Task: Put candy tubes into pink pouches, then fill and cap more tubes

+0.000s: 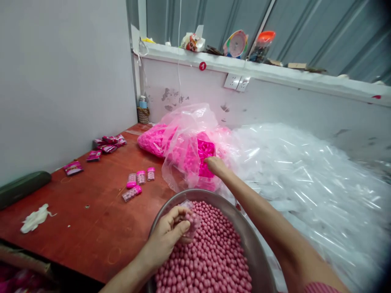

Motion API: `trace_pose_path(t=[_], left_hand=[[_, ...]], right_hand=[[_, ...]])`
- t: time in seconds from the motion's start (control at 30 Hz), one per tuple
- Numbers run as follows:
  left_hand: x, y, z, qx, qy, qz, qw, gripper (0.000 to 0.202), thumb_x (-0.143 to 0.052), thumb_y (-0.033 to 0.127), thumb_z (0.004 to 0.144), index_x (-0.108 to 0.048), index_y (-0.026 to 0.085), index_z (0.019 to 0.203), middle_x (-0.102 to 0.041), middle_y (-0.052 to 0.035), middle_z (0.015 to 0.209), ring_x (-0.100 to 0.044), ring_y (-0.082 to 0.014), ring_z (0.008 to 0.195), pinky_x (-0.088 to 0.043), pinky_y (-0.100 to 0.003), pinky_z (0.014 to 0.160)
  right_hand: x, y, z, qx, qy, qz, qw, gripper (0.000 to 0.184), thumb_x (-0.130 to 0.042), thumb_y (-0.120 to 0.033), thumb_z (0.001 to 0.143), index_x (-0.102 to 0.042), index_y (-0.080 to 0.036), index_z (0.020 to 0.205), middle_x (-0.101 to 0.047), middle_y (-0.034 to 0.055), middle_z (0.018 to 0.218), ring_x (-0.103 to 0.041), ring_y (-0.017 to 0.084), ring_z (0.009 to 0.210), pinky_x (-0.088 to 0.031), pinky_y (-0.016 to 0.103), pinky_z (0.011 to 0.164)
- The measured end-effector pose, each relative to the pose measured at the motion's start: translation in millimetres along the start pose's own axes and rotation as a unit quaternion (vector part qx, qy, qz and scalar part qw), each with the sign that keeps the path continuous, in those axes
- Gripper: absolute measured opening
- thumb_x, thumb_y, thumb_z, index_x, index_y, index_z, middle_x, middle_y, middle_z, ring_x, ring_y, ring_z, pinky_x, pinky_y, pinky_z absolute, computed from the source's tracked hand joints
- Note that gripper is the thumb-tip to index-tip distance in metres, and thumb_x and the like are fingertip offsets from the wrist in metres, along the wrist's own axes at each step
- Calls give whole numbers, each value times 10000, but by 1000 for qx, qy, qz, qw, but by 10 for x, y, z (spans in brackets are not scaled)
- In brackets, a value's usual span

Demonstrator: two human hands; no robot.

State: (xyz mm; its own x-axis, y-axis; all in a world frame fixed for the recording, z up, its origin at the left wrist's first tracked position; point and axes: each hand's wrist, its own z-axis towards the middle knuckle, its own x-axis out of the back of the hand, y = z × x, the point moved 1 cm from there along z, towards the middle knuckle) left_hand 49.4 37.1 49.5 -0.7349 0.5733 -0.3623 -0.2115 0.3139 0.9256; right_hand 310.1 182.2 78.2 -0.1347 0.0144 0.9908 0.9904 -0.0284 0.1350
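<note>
A metal bowl (250, 240) full of small pink balls (210, 256) sits close in front of me. My left hand (169, 232) is over the bowl, fingers closed on a small clear container (192, 221) with pink balls in it. My right hand (215, 165) reaches forward into a clear plastic bag (186, 134) of bright pink caps, its fingers hidden among the caps (205, 151). Filled small containers (141, 178) lie on the red table (91, 215) to the left.
A big heap of clear plastic bags (305, 179) fills the right side. Pink sachets (106, 144) lie near the left wall with a crumpled white cloth (35, 217) and a dark green object (23, 185). A wall ledge (275, 73) holds assorted items above power sockets (236, 82).
</note>
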Motion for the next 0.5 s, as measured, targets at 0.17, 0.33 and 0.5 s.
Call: trace_pose_path(t=[0.17, 0.33, 0.5], left_hand=[[29, -4, 13, 14, 36, -31, 999, 406, -657, 345, 708, -571, 201, 1078, -522, -42, 965, -495, -161, 849, -521, -334, 728], [34, -31, 17, -11, 49, -54, 997, 395, -669, 311, 704, -580, 190, 1069, -537, -48, 1030, -510, -155, 877, -522, -305, 731], [20, -22, 19, -14, 59, -57, 997, 382, -687, 307, 682, -594, 172, 1027, -556, -34, 943, -527, -136, 827, -518, -294, 730]], right_hand=[[-152, -65, 63, 34, 18, -9, 999, 212, -494, -297, 872, -561, -159, 1019, -574, 55, 1048, -568, 171, 905, -477, 372, 783], [34, 4, -171, 14, 80, 16, 997, 143, -474, -144, 852, -600, -104, 905, -616, 141, 930, -572, 224, 913, -429, 364, 797], [290, -58, -940, 17, 138, 111, 984, 261, -446, -248, 854, -546, -142, 1070, -634, 107, 952, -591, 226, 870, -438, 320, 750]])
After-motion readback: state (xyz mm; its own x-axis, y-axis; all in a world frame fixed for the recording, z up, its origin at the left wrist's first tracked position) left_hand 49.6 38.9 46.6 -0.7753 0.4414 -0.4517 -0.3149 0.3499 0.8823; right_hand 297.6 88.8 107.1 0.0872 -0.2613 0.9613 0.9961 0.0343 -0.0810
